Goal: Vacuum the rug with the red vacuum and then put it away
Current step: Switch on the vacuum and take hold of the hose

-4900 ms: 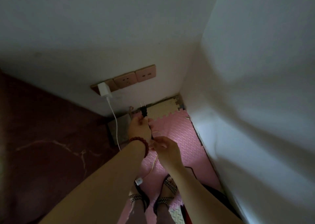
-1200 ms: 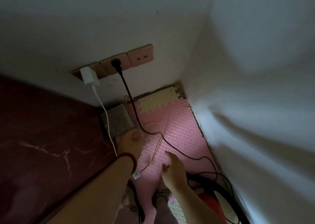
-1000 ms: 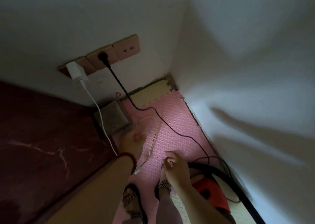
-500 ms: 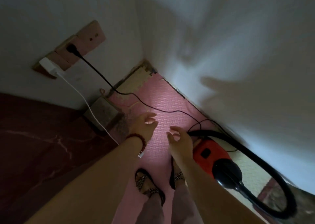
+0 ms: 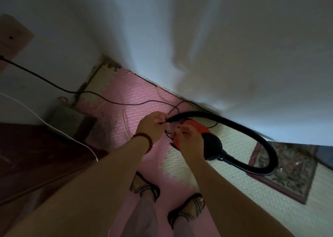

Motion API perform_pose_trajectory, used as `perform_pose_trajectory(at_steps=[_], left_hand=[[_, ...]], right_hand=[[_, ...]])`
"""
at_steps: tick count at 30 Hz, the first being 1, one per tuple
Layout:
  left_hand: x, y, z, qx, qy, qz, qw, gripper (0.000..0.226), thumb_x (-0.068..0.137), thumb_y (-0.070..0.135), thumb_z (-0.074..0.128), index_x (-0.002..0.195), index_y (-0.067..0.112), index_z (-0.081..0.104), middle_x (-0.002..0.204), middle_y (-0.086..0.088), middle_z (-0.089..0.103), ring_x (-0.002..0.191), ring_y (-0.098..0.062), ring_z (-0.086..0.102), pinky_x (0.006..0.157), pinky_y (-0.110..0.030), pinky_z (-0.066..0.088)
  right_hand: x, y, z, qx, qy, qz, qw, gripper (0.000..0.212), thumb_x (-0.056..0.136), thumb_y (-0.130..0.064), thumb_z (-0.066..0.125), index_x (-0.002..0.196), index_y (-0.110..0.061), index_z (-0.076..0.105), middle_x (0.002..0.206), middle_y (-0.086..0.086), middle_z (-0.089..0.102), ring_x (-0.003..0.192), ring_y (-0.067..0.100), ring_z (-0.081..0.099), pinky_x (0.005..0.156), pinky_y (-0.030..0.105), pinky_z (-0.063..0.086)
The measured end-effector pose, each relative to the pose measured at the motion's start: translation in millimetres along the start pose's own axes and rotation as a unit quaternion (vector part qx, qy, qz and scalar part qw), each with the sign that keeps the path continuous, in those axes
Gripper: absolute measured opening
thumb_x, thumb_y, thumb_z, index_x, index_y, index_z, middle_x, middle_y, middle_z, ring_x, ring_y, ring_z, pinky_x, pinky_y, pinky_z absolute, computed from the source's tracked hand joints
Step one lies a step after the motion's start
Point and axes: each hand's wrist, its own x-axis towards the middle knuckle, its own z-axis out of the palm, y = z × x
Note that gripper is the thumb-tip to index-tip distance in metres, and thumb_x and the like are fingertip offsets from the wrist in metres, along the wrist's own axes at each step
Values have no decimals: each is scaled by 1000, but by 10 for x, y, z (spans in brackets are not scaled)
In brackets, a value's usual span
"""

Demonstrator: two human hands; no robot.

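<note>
Your left hand's (image 5: 150, 127) fingertips (image 5: 160, 119) now pinch the thin black cord (image 5: 126, 103); half a second ago both hands hung open and apart over the mat. Your right hand (image 5: 188, 141) has closed in just beside them, fingers curled toward the thumb at a loop of that cord, though you cannot tell whether they grip it. A beaded bracelet (image 5: 146, 140) circles your left wrist. Directly beyond your right knuckles sits the red vacuum (image 5: 199, 127), smooth and rounded, its ribbed black hose (image 5: 239, 128) arcing away to your right. Farther right lies the patterned rug (image 5: 288, 172), newly in view. Under your hands, pink foam tiles (image 5: 137, 94) interlock with cream ones (image 5: 207, 181) along the white wall (image 5: 234, 56)
</note>
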Motion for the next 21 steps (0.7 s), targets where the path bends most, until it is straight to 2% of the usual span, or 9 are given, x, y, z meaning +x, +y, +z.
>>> perform_pose_trajectory(at_steps=[2,3,5,7,9,12,17,19,21], left_hand=[[-105,94,318,21,-22,19,999,19,84,9,64,101,16,68,105,-3,66,96,-18,60,92,-24,45],[-136,117,474,25,-32,34,999,19,84,7,62,99,17,68,104,-3,66,95,-17,59,91,-24,45],[-210,162,755,56,-54,55,995,19,86,7,60,100,18,68,100,1,64,91,-13,56,89,-21,43],[-278,191,1015,88,-77,63,991,21,86,9,59,105,15,67,98,2,60,92,-13,56,87,-19,41],[-312,165,1255,101,-103,68,987,23,86,8,60,108,15,65,103,-1,61,101,-17,58,90,-22,42],[-226,57,1539,180,-121,84,972,25,87,13,60,111,19,64,112,-1,63,106,-18,58,90,-20,40],[165,-198,2029,251,-126,114,953,28,86,15,61,112,22,63,118,0,60,110,-19,56,95,-29,42],[390,-288,2192,278,-118,129,945,29,82,17,62,108,28,63,113,4,61,106,-18,58,88,-27,43],[587,-375,2337,305,-116,147,934,26,78,17,60,100,30,63,101,5,63,96,-19,61,76,-25,42]], right_hand=[[-15,197,-264,4,11,14,1000,16,89,-22,62,102,-15,67,96,0,70,83,12,63,68,12,45],[-28,278,-382,17,11,16,1000,17,89,-21,61,104,-13,67,98,1,69,84,13,63,71,14,48],[-66,447,-562,27,10,15,999,18,90,-20,61,104,-11,67,98,3,68,91,18,63,84,31,51],[-77,660,-720,37,11,18,999,16,90,-20,61,103,-11,66,96,-2,65,93,17,62,88,35,51],[-54,847,-856,37,17,12,999,16,90,-19,61,104,-11,65,96,-4,64,93,14,62,88,32,51],[64,1102,-952,32,24,4,999,17,90,-16,60,106,-10,65,100,-1,65,94,14,62,86,28,51],[376,1500,-902,107,84,56,989,15,91,-16,59,105,-13,65,100,-3,65,94,11,62,83,21,49],[520,1633,-847,110,85,55,989,16,90,-10,57,104,-11,64,100,-3,64,95,11,62,82,16,48],[664,1759,-782,88,68,47,993,25,86,0,53,107,-9,63,106,-1,63,102,14,59,91,22,46]])
